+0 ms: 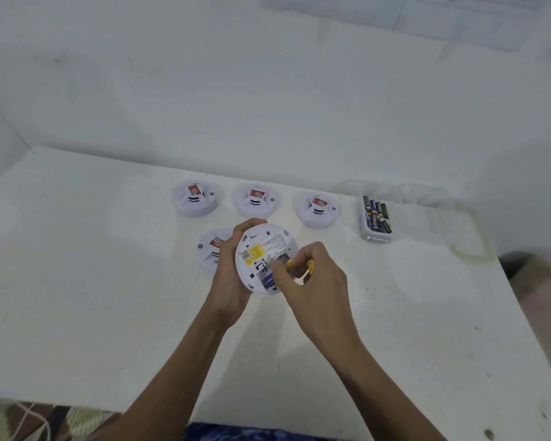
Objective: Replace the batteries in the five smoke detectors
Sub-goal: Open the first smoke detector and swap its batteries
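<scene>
Smoke detector (264, 259), round and white, is held above the middle of the white table (109, 281), tilted so that its back is turned to the camera. A yellow label (255, 253) is seen on that back, and below it the battery compartment lies uncovered, with a blue battery (269, 281) seated in its lower part. The detector's left rim is gripped by the left hand (229, 275), whose fingers are curled round the edge from behind. A yellow battery (288, 265) is pinched between the thumb and fingers of the right hand (312, 281), its end brought to the open compartment; a second yellow piece is glimpsed deeper in the same hand, though what it is cannot be told. Three more detectors (256, 200) are set in a row towards the far edge of the table, each with a red sticker on its raised middle. A fifth detector (212, 246) is partly hidden behind the left hand, resting on the table just nearer than the row. To the right of the row a clear plastic tub (376, 238) is placed, with spare batteries (376, 214) lying side by side in it
</scene>
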Action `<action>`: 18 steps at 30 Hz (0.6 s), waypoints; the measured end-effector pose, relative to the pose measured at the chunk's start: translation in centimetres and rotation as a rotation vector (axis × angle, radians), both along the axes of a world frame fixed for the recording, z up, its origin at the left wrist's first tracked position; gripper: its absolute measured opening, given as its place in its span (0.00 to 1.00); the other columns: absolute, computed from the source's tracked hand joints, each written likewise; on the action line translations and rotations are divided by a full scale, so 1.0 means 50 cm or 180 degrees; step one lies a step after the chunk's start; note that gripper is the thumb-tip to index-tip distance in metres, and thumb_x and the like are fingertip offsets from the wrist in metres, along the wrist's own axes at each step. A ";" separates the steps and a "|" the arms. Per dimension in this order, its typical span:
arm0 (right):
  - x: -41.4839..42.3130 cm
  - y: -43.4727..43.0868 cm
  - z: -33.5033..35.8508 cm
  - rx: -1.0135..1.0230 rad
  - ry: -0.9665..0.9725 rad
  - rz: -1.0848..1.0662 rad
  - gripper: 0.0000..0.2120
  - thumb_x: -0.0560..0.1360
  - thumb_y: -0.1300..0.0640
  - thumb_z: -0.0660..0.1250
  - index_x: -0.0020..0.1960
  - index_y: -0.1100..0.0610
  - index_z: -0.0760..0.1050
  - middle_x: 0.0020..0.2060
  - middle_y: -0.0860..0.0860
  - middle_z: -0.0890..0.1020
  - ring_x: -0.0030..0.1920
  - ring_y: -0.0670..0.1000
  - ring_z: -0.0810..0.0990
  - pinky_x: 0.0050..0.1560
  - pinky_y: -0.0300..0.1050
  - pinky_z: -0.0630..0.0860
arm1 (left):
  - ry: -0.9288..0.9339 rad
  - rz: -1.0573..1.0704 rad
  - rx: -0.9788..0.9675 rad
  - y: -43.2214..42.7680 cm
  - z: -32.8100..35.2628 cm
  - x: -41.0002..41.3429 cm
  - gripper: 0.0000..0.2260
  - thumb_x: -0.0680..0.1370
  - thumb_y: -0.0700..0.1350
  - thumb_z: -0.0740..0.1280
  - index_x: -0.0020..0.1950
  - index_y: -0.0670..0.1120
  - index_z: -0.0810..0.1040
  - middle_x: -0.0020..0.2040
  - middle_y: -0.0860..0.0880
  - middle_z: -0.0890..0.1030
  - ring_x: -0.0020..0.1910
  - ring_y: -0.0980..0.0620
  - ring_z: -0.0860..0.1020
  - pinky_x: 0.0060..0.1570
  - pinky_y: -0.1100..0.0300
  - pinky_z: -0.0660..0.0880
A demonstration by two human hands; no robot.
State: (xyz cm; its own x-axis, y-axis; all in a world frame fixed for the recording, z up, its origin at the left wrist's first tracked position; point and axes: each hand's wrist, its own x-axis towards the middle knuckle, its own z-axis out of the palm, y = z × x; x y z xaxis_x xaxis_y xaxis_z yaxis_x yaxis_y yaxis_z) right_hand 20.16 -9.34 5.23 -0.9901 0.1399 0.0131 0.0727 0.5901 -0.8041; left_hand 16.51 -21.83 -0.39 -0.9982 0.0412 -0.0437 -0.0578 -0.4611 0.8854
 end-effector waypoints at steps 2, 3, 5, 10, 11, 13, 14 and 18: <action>0.003 -0.007 -0.003 0.0052 0.0116 -0.0001 0.13 0.73 0.47 0.69 0.45 0.51 0.67 0.40 0.45 0.77 0.41 0.44 0.79 0.35 0.26 0.73 | -0.0065 -0.0057 0.0111 0.003 -0.002 0.001 0.16 0.77 0.53 0.55 0.60 0.50 0.73 0.51 0.52 0.84 0.51 0.51 0.82 0.45 0.59 0.80; 0.005 -0.011 -0.005 0.0084 0.0168 0.0006 0.12 0.74 0.48 0.69 0.45 0.51 0.67 0.42 0.46 0.78 0.42 0.45 0.80 0.35 0.27 0.74 | -0.0099 -0.0072 0.0188 0.004 -0.001 0.001 0.18 0.76 0.54 0.55 0.60 0.49 0.73 0.51 0.51 0.84 0.51 0.51 0.82 0.44 0.59 0.80; 0.006 -0.017 -0.008 0.0145 0.0238 0.0003 0.11 0.75 0.50 0.68 0.46 0.52 0.66 0.44 0.47 0.79 0.43 0.45 0.80 0.36 0.27 0.74 | -0.0171 -0.0134 0.0306 0.003 -0.001 0.001 0.20 0.74 0.55 0.55 0.60 0.48 0.73 0.51 0.51 0.84 0.50 0.51 0.83 0.43 0.60 0.80; 0.001 -0.014 0.007 -0.0049 0.0453 0.0035 0.09 0.74 0.56 0.69 0.46 0.54 0.68 0.41 0.47 0.78 0.38 0.41 0.77 0.34 0.28 0.72 | -0.0191 -0.0211 0.0391 -0.005 0.004 -0.002 0.28 0.66 0.62 0.70 0.61 0.48 0.73 0.54 0.49 0.83 0.53 0.49 0.82 0.45 0.57 0.80; -0.002 -0.008 0.013 -0.0093 0.0494 0.0051 0.09 0.74 0.58 0.69 0.45 0.54 0.68 0.38 0.46 0.77 0.36 0.40 0.76 0.33 0.29 0.71 | -0.0174 -0.0242 0.0445 -0.005 0.005 -0.004 0.29 0.65 0.62 0.72 0.60 0.49 0.73 0.54 0.49 0.83 0.53 0.49 0.82 0.46 0.57 0.80; -0.010 0.010 0.026 -0.0195 0.0444 0.0081 0.08 0.74 0.59 0.68 0.45 0.54 0.68 0.36 0.45 0.76 0.31 0.40 0.73 0.31 0.31 0.69 | -0.0218 -0.0311 0.0593 -0.003 0.006 -0.006 0.30 0.63 0.63 0.73 0.60 0.49 0.74 0.55 0.48 0.82 0.54 0.47 0.81 0.47 0.53 0.80; -0.016 0.022 0.033 -0.0244 0.0384 0.0076 0.08 0.74 0.60 0.68 0.45 0.54 0.68 0.36 0.45 0.77 0.29 0.41 0.72 0.29 0.32 0.68 | -0.0281 -0.0371 0.0677 0.000 0.006 -0.008 0.31 0.63 0.63 0.74 0.61 0.50 0.75 0.57 0.46 0.81 0.56 0.46 0.80 0.50 0.48 0.80; -0.049 0.088 0.058 -0.0274 0.0040 -0.0124 0.07 0.74 0.59 0.66 0.45 0.52 0.68 0.36 0.48 0.79 0.31 0.47 0.78 0.33 0.41 0.73 | -0.0605 -0.0709 0.0907 0.025 -0.005 -0.014 0.17 0.76 0.56 0.60 0.62 0.51 0.75 0.67 0.39 0.73 0.68 0.33 0.69 0.62 0.27 0.63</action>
